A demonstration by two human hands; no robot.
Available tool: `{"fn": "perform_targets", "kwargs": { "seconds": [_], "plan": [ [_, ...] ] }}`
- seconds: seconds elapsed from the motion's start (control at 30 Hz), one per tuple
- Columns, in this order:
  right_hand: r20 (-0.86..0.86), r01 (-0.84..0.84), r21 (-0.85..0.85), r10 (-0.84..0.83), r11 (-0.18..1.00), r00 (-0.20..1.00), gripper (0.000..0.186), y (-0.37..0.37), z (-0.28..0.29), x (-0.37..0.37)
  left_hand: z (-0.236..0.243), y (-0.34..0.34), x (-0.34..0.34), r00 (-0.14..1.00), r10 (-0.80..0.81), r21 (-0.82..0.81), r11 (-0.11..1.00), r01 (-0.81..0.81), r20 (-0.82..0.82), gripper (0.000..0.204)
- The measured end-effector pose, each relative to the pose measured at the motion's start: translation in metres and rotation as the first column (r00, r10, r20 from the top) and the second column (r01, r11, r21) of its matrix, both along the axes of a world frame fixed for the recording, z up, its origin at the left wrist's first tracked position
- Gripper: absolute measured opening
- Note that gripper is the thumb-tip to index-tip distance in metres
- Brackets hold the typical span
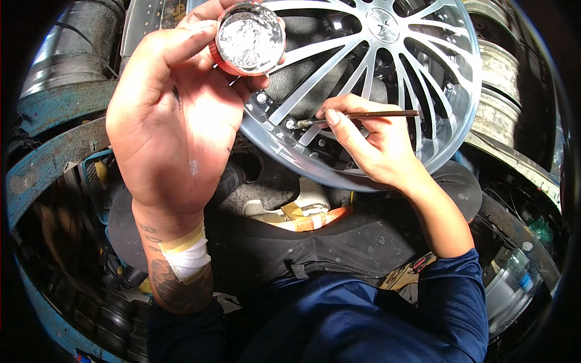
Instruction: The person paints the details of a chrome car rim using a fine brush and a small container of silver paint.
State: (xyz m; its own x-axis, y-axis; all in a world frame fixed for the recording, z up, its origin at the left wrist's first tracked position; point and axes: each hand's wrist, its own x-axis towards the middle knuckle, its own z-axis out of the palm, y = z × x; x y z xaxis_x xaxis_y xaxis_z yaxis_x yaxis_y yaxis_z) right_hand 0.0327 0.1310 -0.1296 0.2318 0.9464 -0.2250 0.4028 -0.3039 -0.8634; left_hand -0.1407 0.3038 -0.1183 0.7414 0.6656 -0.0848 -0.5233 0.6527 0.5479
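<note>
My left hand [181,115] is raised palm up at the upper left, its fingers closed round a small red-rimmed cap [251,39] that holds silver paint. My right hand [372,136] pinches a thin dark-handled paintbrush [381,114], its handle pointing right. The brush tip touches or nearly touches a silver bolt head [291,123] near the rim of a large alloy wheel [382,25]. The wheel has bright silver spokes, dark gaps between them and a polished outer lip. Part of its left side is hidden behind my left hand and the cap.
Stacked metal wheel rims [496,91] stand at the right, and a metal drum-like rim [69,54] at the upper left. Worn blue metal bars [60,145] run along the left. A clear plastic bottle [517,269] lies at the lower right. My dark-clothed legs [339,254] are under the wheel's near edge.
</note>
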Motion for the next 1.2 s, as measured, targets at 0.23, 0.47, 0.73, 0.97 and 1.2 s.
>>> {"fn": "perform_targets", "kwargs": {
  "seconds": [0.23,0.47,0.73,0.97,1.2],
  "plan": [
    [0.041,-0.012,0.016,0.011,1.0,0.999,0.02,-0.001,-0.002,0.003,0.06,-0.012,0.025,0.961,0.03,-0.196,0.977,-0.086,-0.274,0.046],
    [0.01,0.008,0.015,-0.009,1.0,1.0,0.02,0.0,0.0,0.002,0.05,-0.017,0.023,0.962,0.093,0.012,0.996,-0.093,-0.256,0.045],
    [0.053,0.047,0.181,-0.057,0.982,0.997,0.019,0.0,-0.014,0.004,0.006,0.0,0.003,1.0,-0.014,-0.031,0.999,0.013,-0.013,0.028],
    [0.071,-0.001,0.105,-0.006,0.994,0.997,0.018,0.0,-0.007,0.003,-0.002,0.0,0.0,0.999,-0.016,-0.031,0.999,0.017,0.032,0.028],
    [0.059,0.067,0.188,-0.079,0.98,0.995,0.02,0.0,-0.011,0.004,0.017,0.0,0.006,0.997,-0.034,-0.051,0.998,0.03,-0.073,0.042]
  ]
}}
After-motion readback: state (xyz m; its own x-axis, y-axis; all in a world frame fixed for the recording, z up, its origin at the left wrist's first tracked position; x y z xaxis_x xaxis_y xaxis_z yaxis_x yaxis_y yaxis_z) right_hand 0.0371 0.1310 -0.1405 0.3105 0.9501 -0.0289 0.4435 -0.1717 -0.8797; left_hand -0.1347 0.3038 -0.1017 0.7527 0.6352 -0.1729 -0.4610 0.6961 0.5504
